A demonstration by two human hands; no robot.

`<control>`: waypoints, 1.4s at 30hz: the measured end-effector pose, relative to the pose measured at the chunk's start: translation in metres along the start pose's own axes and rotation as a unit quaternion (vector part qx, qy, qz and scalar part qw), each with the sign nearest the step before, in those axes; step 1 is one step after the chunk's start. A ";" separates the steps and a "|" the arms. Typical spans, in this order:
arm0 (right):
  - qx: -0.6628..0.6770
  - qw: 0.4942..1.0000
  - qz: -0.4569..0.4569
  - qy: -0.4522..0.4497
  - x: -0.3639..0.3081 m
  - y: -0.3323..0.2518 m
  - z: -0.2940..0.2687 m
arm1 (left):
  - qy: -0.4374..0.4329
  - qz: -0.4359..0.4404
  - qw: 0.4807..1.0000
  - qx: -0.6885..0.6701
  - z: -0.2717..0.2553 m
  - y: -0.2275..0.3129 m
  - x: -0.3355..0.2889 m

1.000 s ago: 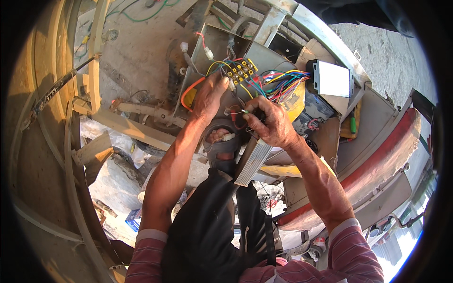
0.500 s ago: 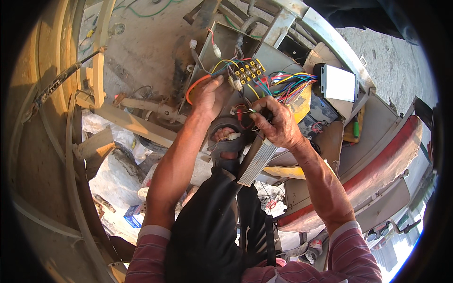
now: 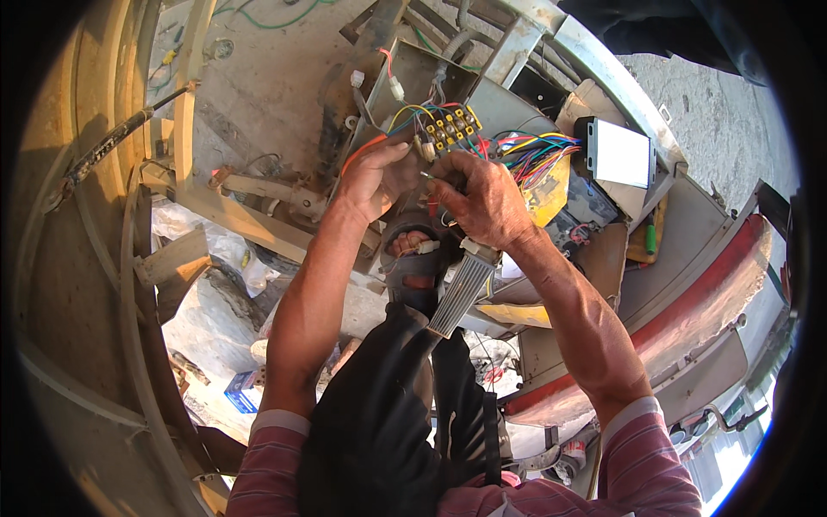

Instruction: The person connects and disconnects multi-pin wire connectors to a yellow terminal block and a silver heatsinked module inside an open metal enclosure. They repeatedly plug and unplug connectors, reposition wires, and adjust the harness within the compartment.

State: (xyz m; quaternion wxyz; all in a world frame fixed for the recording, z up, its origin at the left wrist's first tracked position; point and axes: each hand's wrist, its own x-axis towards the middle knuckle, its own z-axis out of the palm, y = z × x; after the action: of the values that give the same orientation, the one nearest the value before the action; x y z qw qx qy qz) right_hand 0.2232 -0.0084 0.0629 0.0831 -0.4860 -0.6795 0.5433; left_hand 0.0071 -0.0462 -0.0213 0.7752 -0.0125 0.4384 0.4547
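My right hand [image 3: 487,200] pinches a thin wire [image 3: 426,175], its bare tip poking out past thumb and forefinger. Left of it, my left hand [image 3: 372,183] is cupped with fingers apart, next to an orange cable [image 3: 360,152]; no object shows in its grip. Just beyond both hands lies a yellow-and-black terminal block [image 3: 453,129] with coloured wires fixed to it. A small pale connector [image 3: 427,151] hangs at its near side. Below my right hand a ribbed silver metal module [image 3: 463,291] leans down toward my leg; its upper end is partly hidden.
To the right a silver box [image 3: 618,153] carries a bundle of coloured wires [image 3: 543,153]. A white connector [image 3: 396,89] stands in the open metal housing. Wooden beams [image 3: 241,226] and a curved panel flank the left; a red-edged panel [image 3: 689,284] curves along the right. My sandalled foot [image 3: 413,246] is below.
My right hand has moved left with the wire, closer to my left hand. The left hand has shifted slightly down and left. The ribbed module has tilted and moved slightly left.
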 end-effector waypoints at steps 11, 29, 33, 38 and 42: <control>-0.115 0.992 -0.004 0.056 0.015 0.010 0.018 | -0.042 -0.051 0.998 -0.021 -0.013 0.050 -0.004; 0.017 0.997 0.054 0.059 0.017 0.011 0.016 | 0.078 -0.074 0.992 0.060 0.021 0.023 0.005; 0.006 0.996 0.047 0.069 0.018 0.013 0.019 | 0.067 -0.054 0.995 0.060 0.015 0.019 0.007; 0.016 0.996 0.051 0.066 0.018 0.012 0.019 | 0.031 -0.028 0.998 0.037 0.008 0.017 0.009; 0.010 0.997 0.057 0.060 0.018 0.012 0.018 | 0.030 0.001 0.998 0.050 0.008 0.011 0.009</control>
State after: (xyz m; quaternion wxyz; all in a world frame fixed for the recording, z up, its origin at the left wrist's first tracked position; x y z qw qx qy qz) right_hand 0.2091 -0.0073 0.0384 0.0975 -0.5550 -0.6388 0.5238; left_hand 0.0065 -0.0298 -0.0187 0.7605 0.0132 0.4839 0.4328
